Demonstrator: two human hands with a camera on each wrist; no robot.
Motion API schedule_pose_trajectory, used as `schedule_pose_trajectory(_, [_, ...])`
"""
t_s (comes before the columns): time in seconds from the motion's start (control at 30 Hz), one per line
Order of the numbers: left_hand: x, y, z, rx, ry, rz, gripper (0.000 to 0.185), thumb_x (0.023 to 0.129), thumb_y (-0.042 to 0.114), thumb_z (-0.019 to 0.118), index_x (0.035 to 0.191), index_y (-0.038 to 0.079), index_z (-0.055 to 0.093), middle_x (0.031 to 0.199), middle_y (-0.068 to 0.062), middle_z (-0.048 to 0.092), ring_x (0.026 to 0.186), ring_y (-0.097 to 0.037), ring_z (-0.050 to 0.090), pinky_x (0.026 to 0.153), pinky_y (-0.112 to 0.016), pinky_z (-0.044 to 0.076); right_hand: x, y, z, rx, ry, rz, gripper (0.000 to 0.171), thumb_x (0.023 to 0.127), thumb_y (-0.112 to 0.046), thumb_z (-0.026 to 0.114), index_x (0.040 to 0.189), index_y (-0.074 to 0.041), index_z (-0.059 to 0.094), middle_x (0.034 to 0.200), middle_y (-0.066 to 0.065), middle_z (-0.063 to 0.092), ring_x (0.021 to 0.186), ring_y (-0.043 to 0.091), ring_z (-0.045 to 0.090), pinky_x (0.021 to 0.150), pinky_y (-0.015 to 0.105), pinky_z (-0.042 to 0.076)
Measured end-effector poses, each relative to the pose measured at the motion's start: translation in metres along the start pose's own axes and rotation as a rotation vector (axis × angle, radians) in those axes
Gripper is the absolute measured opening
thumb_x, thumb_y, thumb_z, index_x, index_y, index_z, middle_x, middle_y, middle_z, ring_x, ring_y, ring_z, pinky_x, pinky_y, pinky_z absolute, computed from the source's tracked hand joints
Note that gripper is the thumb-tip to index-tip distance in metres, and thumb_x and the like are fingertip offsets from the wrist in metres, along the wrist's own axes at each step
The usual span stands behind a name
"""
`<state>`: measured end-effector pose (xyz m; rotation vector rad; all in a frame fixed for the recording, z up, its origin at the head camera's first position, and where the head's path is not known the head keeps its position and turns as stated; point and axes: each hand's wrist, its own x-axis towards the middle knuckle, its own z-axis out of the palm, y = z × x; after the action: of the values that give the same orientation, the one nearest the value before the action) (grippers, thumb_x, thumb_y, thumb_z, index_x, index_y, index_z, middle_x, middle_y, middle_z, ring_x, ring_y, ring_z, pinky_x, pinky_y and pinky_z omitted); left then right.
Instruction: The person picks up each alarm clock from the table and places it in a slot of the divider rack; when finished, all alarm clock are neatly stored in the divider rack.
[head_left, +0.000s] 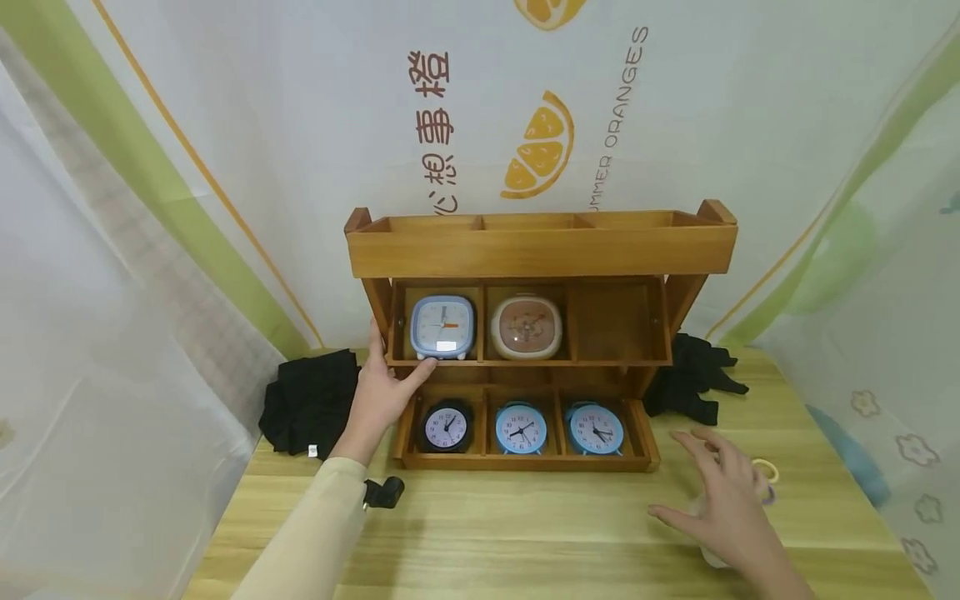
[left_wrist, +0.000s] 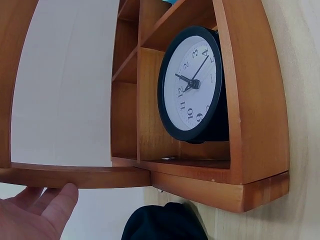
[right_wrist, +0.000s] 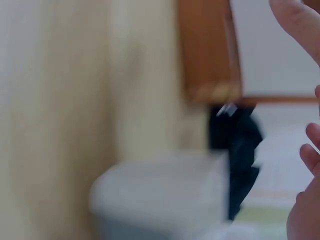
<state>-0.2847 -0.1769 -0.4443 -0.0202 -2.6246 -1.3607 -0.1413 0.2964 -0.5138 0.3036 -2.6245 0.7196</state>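
A three-tier wooden shelf point(head_left: 540, 250) stands at the back of the table. Its middle tier holds a blue square clock point(head_left: 442, 327) and a beige clock point(head_left: 527, 327); the right compartment is bare. The bottom tier holds a black round clock point(head_left: 446, 427) and two blue round clocks point(head_left: 521, 429) point(head_left: 596, 428). My left hand point(head_left: 384, 385) rests against the shelf's left side, thumb on the middle board under the blue square clock, fingers straight. In the left wrist view that hand point(left_wrist: 40, 215) touches a shelf board point(left_wrist: 75, 176) beside the black clock point(left_wrist: 192, 85). My right hand point(head_left: 708, 487) hovers with spread fingers over a whitish object point(head_left: 712, 557).
Black cloths lie left point(head_left: 311, 408) and right point(head_left: 693, 375) of the shelf. A yellow ring point(head_left: 767, 469) sits by my right hand. The light wood table point(head_left: 525, 533) is bordered by white curtains. The right wrist view is blurred, showing a pale boxy shape point(right_wrist: 160, 195).
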Motion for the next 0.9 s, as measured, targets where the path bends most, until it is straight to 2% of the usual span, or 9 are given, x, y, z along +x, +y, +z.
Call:
schedule_pose_trajectory(0.17, [0.001,0.000,-0.004,-0.016,-0.001,-0.009,0.124,0.087,0.070,0.072,0.165,0.034,-0.018,0.171,-0.016,0.021,0.148,-0.039,0.041,0.112,-0.058,0.044,-0.026,0.027,-0.003,-0.075,-0.043,0.065,0.110,0.057,-0.053,0.101,0.150,-0.019,0.052,0.145,0.021,0.042,0.121,0.055,0.037,0.086,0.070,0.019])
schedule_pose_trajectory(0.37, [0.001,0.001,-0.005,-0.002,-0.003,-0.020,0.124,0.088,0.069,0.072,0.165,0.033,-0.018,0.171,-0.018,0.021,0.148,-0.041,0.042,0.112,-0.057,0.043,-0.041,0.040,-0.008,-0.055,-0.121,0.136,0.114,0.062,-0.060,0.096,0.158,-0.023,0.045,0.148,0.023,0.042,0.123,0.061,0.036,0.087,0.078,0.017])
schedule_pose_trajectory(0.5, [-0.001,0.002,-0.004,0.003,-0.017,-0.015,0.124,0.089,0.069,0.071,0.165,0.032,-0.020,0.171,-0.018,0.020,0.149,-0.041,0.039,0.113,-0.058,0.041,-0.054,0.044,-0.011,-0.087,-0.161,0.184,0.121,0.062,-0.065,0.094,0.161,-0.025,0.039,0.149,0.025,0.040,0.123,0.064,0.038,0.085,0.081,0.019])
schedule_pose_trajectory(0.7, [-0.005,0.000,-0.005,0.038,-0.023,-0.040,0.124,0.090,0.070,0.069,0.164,0.029,-0.022,0.172,-0.020,0.016,0.152,-0.044,0.032,0.117,-0.061,0.035,-0.070,0.052,-0.008,-0.112,-0.192,0.244,0.116,0.060,-0.064,0.095,0.152,-0.015,0.045,0.146,0.022,0.040,0.119,0.063,0.042,0.082,0.083,0.023])
schedule_pose_trajectory(0.9, [-0.003,0.002,-0.002,0.038,-0.029,-0.032,0.125,0.089,0.071,0.068,0.164,0.028,-0.022,0.171,-0.023,0.015,0.150,-0.047,0.033,0.116,-0.062,0.036,-0.073,0.054,-0.012,-0.116,-0.213,0.295,0.111,0.061,-0.065,0.094,0.148,-0.015,0.047,0.143,0.025,0.042,0.119,0.061,0.043,0.083,0.082,0.024])
